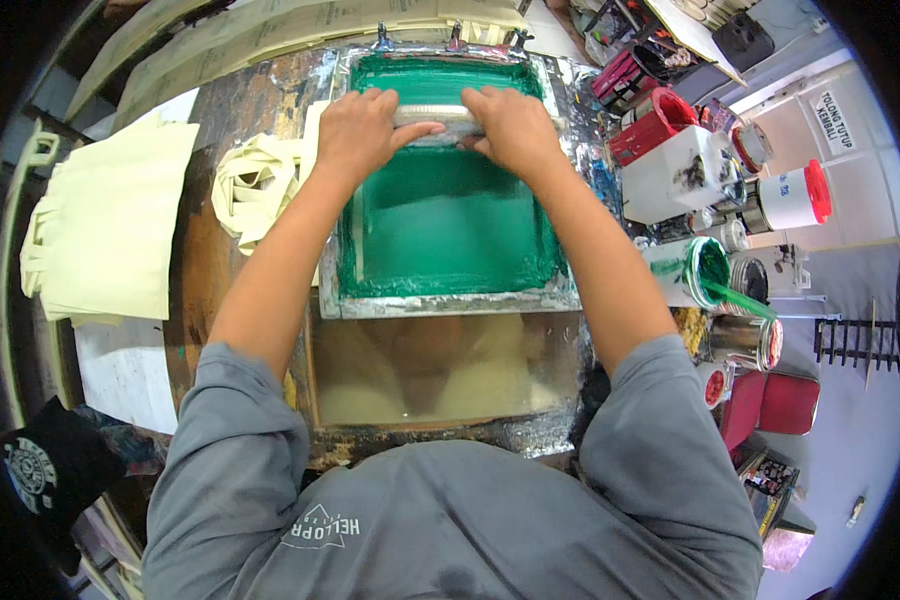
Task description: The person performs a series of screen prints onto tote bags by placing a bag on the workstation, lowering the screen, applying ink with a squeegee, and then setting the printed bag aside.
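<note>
A screen-printing frame [440, 306] lies flat on the worktable, its mesh coated in green ink [450, 235]. Across its far part stands a squeegee [432, 114] with a pale handle. My left hand [363, 135] grips the squeegee near its left end, thumb stretched along the handle. Toward the other end, my right hand [511, 128] is closed on the same handle. The blade is mostly hidden by the handle and my hands. Part of a pale cloth bag [255, 188] with a coiled strap lies beside the frame's left edge.
Left stands a stack of cream cloth bags [120, 215]. On the right are an ink tub [675, 272] with a green stick, a white container [665, 185] and a red can [660, 122]. Clamps [456, 38] line the frame's far edge. A glossy board [425, 370] lies in front.
</note>
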`<control>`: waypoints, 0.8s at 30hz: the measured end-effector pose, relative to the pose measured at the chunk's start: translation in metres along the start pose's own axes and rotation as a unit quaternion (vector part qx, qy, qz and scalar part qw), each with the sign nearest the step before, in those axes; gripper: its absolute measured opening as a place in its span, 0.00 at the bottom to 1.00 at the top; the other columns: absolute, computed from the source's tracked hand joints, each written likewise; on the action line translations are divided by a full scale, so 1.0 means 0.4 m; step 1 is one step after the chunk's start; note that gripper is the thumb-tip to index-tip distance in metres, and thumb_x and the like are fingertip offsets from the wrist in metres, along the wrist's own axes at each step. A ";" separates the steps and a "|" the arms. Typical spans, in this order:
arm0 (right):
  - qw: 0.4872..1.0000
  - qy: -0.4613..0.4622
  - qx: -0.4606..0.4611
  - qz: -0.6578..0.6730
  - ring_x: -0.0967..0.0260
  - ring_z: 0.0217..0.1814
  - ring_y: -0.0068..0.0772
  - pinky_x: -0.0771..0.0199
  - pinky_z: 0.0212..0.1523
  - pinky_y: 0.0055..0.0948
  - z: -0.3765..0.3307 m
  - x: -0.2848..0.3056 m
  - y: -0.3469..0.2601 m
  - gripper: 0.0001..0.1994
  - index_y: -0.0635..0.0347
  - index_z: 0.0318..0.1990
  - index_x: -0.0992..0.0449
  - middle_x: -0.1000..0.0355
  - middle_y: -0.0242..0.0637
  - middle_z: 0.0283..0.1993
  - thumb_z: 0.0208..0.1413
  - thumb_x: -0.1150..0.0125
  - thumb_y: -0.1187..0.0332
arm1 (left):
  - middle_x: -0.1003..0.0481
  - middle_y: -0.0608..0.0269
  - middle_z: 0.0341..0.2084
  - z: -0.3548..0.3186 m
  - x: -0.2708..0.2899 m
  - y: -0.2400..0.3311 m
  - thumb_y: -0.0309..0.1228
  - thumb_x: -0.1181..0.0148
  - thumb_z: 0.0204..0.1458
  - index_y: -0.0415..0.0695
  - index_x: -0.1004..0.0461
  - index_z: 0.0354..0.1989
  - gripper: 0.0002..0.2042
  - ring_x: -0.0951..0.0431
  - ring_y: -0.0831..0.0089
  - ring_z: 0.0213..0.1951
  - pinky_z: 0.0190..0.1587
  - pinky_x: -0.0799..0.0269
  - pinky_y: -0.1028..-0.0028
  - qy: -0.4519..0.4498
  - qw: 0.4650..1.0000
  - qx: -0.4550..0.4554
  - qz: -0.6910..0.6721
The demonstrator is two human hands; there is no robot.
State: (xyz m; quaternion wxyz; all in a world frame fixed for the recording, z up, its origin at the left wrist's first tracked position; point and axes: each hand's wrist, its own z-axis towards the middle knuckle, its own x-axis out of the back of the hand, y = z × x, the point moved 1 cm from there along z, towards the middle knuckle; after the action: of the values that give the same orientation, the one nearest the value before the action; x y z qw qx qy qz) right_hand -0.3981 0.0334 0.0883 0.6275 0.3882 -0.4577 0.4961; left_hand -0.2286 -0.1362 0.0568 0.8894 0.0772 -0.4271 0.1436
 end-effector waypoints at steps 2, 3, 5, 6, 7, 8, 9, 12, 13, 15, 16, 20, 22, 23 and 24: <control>1.000 -0.003 -0.006 -0.012 0.21 0.47 0.52 0.20 0.43 0.51 -0.061 0.020 -0.044 0.25 0.53 0.48 0.27 0.22 0.40 0.43 0.48 0.20 0.56 | 0.22 0.58 0.23 -0.056 0.038 0.029 0.70 0.35 0.50 0.43 0.23 0.24 0.35 0.18 0.58 0.28 0.31 0.23 0.60 -0.007 1.000 0.000 -0.004; 1.000 -0.002 -0.008 0.000 0.20 0.48 0.52 0.19 0.44 0.51 -0.095 0.034 -0.066 0.24 0.54 0.48 0.26 0.21 0.40 0.44 0.47 0.20 0.60 | 0.22 0.58 0.23 -0.086 0.065 0.048 0.70 0.34 0.50 0.43 0.23 0.25 0.34 0.19 0.58 0.28 0.31 0.23 0.61 -0.011 1.000 -0.001 -0.010; 1.000 0.002 -0.006 0.022 0.20 0.49 0.51 0.18 0.46 0.49 -0.171 0.061 -0.117 0.23 0.54 0.48 0.25 0.21 0.40 0.45 0.45 0.20 0.67 | 0.23 0.59 0.23 -0.155 0.132 0.094 0.68 0.33 0.49 0.44 0.23 0.25 0.33 0.19 0.58 0.28 0.31 0.24 0.61 -0.026 0.999 0.002 -0.028; 0.999 -0.024 -0.017 0.025 0.20 0.48 0.51 0.19 0.45 0.49 -0.218 0.075 -0.146 0.24 0.54 0.48 0.25 0.21 0.40 0.44 0.45 0.19 0.64 | 0.23 0.59 0.23 -0.190 0.170 0.118 0.68 0.32 0.48 0.44 0.23 0.25 0.33 0.19 0.58 0.27 0.30 0.24 0.61 -0.036 0.999 0.005 -0.039; 0.999 -0.019 -0.012 0.031 0.21 0.47 0.51 0.21 0.44 0.49 -0.264 0.090 -0.176 0.25 0.54 0.48 0.26 0.22 0.39 0.43 0.45 0.19 0.62 | 0.23 0.59 0.23 -0.222 0.211 0.142 0.67 0.31 0.48 0.44 0.23 0.25 0.33 0.20 0.59 0.27 0.30 0.24 0.61 -0.020 0.998 0.002 -0.053; 0.999 0.015 -0.002 0.037 0.22 0.46 0.51 0.22 0.43 0.49 -0.296 0.108 -0.202 0.25 0.53 0.48 0.26 0.23 0.38 0.41 0.45 0.19 0.59 | 0.23 0.58 0.23 -0.246 0.248 0.164 0.67 0.31 0.48 0.44 0.23 0.25 0.33 0.20 0.59 0.28 0.31 0.24 0.61 -0.056 0.997 0.009 -0.052; 0.999 -0.013 -0.013 0.037 0.22 0.46 0.50 0.23 0.43 0.49 -0.317 0.125 -0.224 0.26 0.53 0.48 0.26 0.23 0.38 0.41 0.45 0.19 0.59 | 0.23 0.58 0.23 -0.255 0.279 0.184 0.67 0.31 0.48 0.44 0.23 0.24 0.32 0.20 0.59 0.28 0.31 0.24 0.61 -0.094 0.994 0.015 -0.055; 0.994 -0.092 -0.042 0.043 0.22 0.46 0.51 0.23 0.44 0.50 -0.316 0.169 -0.252 0.25 0.54 0.48 0.25 0.23 0.40 0.42 0.45 0.18 0.59 | 0.23 0.59 0.22 -0.223 0.341 0.214 0.64 0.29 0.49 0.43 0.25 0.22 0.31 0.20 0.59 0.28 0.31 0.25 0.60 -0.055 0.996 0.017 -0.068; 0.997 -0.053 -0.025 0.048 0.22 0.46 0.52 0.22 0.44 0.50 -0.307 0.183 -0.252 0.25 0.54 0.48 0.26 0.23 0.40 0.42 0.46 0.19 0.58 | 0.24 0.59 0.21 -0.215 0.351 0.213 0.64 0.28 0.49 0.43 0.25 0.21 0.31 0.20 0.59 0.27 0.31 0.25 0.60 -0.084 0.994 0.041 -0.059; 0.997 -0.049 -0.025 0.044 0.22 0.46 0.52 0.22 0.44 0.51 -0.294 0.193 -0.242 0.25 0.55 0.48 0.26 0.23 0.42 0.42 0.48 0.19 0.57 | 0.22 0.52 0.38 -0.226 0.361 0.199 0.65 0.26 0.45 0.40 0.21 0.42 0.36 0.21 0.51 0.42 0.47 0.25 0.55 -0.112 0.986 0.063 -0.108; 0.998 -0.054 -0.017 0.031 0.22 0.46 0.53 0.21 0.44 0.51 -0.301 0.189 -0.241 0.25 0.55 0.49 0.27 0.23 0.43 0.43 0.50 0.21 0.55 | 0.23 0.50 0.43 -0.247 0.364 0.186 0.65 0.25 0.43 0.40 0.22 0.49 0.39 0.23 0.49 0.47 0.52 0.27 0.53 -0.055 0.988 0.043 -0.135; 0.998 0.004 -0.037 0.053 0.28 0.58 0.45 0.31 0.61 0.51 -0.413 0.153 -0.274 0.24 0.51 0.57 0.26 0.26 0.39 0.50 0.55 0.26 0.59 | 0.29 0.49 0.53 -0.474 0.376 0.119 0.62 0.21 0.39 0.42 0.28 0.68 0.50 0.30 0.48 0.56 0.64 0.39 0.50 -0.084 0.970 0.198 -0.114; 0.997 0.055 -0.027 0.046 0.30 0.59 0.44 0.37 0.66 0.56 -0.475 0.144 -0.315 0.22 0.51 0.57 0.25 0.27 0.39 0.52 0.57 0.28 0.61 | 0.27 0.54 0.48 -0.550 0.362 0.096 0.59 0.20 0.39 0.42 0.22 0.64 0.45 0.30 0.53 0.51 0.63 0.41 0.50 -0.142 0.959 0.212 -0.120; 0.997 0.047 -0.046 0.042 0.31 0.59 0.44 0.39 0.66 0.58 -0.491 0.150 -0.335 0.21 0.51 0.57 0.25 0.28 0.39 0.51 0.57 0.29 0.61 | 0.26 0.57 0.46 -0.573 0.363 0.093 0.58 0.19 0.40 0.42 0.19 0.62 0.42 0.29 0.55 0.49 0.62 0.41 0.50 -0.153 0.958 0.210 -0.120; 0.996 0.045 -0.065 0.033 0.31 0.59 0.45 0.40 0.65 0.60 -0.494 0.165 -0.348 0.20 0.50 0.56 0.24 0.28 0.39 0.51 0.57 0.29 0.62 | 0.25 0.59 0.43 -0.582 0.368 0.096 0.55 0.18 0.40 0.43 0.18 0.60 0.40 0.29 0.58 0.46 0.59 0.39 0.52 -0.153 0.953 0.231 -0.122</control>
State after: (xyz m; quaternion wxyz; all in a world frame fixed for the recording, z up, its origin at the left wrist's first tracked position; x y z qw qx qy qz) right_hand -0.2186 0.2081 0.0919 0.6545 0.3084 -0.4730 0.5028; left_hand 0.0180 -0.0115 0.0274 0.7821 0.3528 -0.5006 0.1149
